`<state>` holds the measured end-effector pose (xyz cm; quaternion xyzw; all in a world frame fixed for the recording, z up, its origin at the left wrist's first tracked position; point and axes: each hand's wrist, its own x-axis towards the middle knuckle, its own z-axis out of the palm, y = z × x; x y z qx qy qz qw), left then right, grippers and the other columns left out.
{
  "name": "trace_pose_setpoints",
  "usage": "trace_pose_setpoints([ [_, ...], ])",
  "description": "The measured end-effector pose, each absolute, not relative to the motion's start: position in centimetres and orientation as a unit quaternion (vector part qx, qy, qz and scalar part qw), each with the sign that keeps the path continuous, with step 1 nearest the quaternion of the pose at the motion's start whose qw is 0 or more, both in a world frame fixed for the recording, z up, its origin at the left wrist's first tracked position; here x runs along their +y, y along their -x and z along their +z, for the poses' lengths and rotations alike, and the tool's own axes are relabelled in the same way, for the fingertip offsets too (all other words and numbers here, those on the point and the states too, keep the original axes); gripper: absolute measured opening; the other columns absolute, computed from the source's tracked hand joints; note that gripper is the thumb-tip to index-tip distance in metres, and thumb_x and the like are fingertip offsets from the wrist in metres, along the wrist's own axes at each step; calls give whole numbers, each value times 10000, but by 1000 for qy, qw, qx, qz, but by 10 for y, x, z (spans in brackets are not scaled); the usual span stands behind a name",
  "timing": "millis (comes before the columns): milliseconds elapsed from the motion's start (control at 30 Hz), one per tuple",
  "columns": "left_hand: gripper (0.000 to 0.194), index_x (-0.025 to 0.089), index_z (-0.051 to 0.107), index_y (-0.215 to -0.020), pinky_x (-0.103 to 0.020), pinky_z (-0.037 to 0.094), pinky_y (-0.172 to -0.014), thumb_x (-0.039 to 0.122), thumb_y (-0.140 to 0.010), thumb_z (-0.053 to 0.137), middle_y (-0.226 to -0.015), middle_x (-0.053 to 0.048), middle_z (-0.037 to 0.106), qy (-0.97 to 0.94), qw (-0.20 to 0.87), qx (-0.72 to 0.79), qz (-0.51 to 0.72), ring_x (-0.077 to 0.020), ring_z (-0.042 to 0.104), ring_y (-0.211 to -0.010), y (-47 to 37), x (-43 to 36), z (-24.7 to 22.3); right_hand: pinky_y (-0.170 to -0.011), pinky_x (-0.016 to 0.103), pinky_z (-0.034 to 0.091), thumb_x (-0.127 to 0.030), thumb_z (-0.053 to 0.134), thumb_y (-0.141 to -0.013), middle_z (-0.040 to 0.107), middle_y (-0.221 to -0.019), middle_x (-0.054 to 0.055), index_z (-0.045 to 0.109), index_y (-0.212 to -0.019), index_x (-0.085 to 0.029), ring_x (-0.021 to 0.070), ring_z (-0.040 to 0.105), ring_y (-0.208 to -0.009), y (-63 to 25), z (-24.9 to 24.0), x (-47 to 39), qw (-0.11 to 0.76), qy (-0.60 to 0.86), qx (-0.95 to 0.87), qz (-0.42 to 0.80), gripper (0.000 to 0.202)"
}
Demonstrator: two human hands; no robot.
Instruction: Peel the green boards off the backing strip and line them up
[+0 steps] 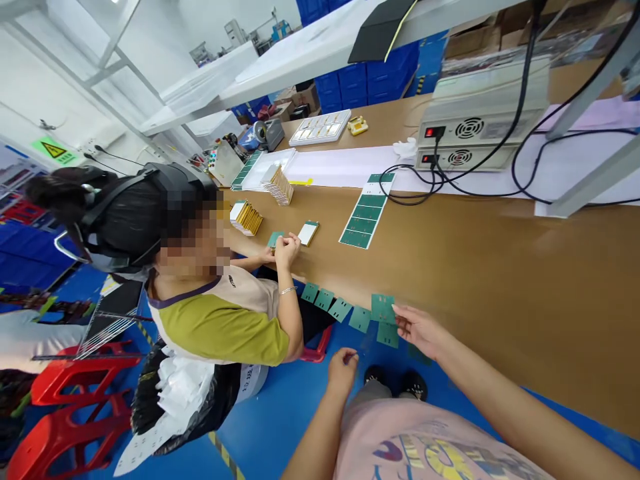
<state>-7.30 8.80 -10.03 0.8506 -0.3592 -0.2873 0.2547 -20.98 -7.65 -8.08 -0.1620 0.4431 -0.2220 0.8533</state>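
My right hand pinches a green rectangular sheet with small dark slots between thumb and fingers, at the table's front edge. Just below it, another green piece sticks out from that edge, partly covered. Further left, a row of similar green pieces runs along the same edge, overhanging the floor. My left hand is held lower, in front of my body, fingers curled together. Whether anything is inside those fingers is hidden.
To the left a seated co-worker handles a green piece above the brown table. On the table are a strip of green labels, stacked flat packs and two power units with black cables. Red stools stand behind.
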Motion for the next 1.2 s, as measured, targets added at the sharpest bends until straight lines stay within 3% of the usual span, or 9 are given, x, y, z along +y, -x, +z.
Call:
trace_pose_setpoints([
  [233,159,157,588,-776,-294,415,-718,208,-684,469,-776,-48,594,-851,303,-309,-297,-153,528,-731,73,82,-100,-454,166,402,-175,684,-597,588,-641,-53,579,-733,-220,66,545,-590,180,-75,-67,886,116,406,-192,178],
  [400,154,182,618,-712,-307,422,-672,153,-629,492,-724,-29,586,-823,298,-347,-337,-157,527,-680,68,69,-98,-437,155,392,-187,695,-583,597,-624,-36,589,-714,-202,75,546,-586,154,-60,-86,865,167,415,-225,169],
  [567,162,249,629,-744,-315,433,-613,202,-641,514,-711,0,579,-766,268,-433,-392,-155,531,-638,64,54,-93,-408,143,384,-155,684,-585,574,-564,-20,596,-666,-174,72,525,-537,133,-37,-106,841,179,437,-263,121],
  [833,163,224,620,-763,-322,455,-640,211,-635,519,-679,-14,565,-724,236,-503,-408,-157,531,-628,54,41,-79,-393,132,378,-121,609,-659,567,-562,-20,614,-648,-162,67,514,-549,119,-26,-105,837,161,452,-264,43],
  [1200,192,234,619,-809,-326,459,-632,244,-647,517,-742,-30,582,-730,197,-506,-415,-172,537,-660,52,42,-86,-383,142,405,-113,674,-562,578,-600,-12,612,-649,-175,78,522,-548,123,-34,-97,826,150,475,-263,124],
])
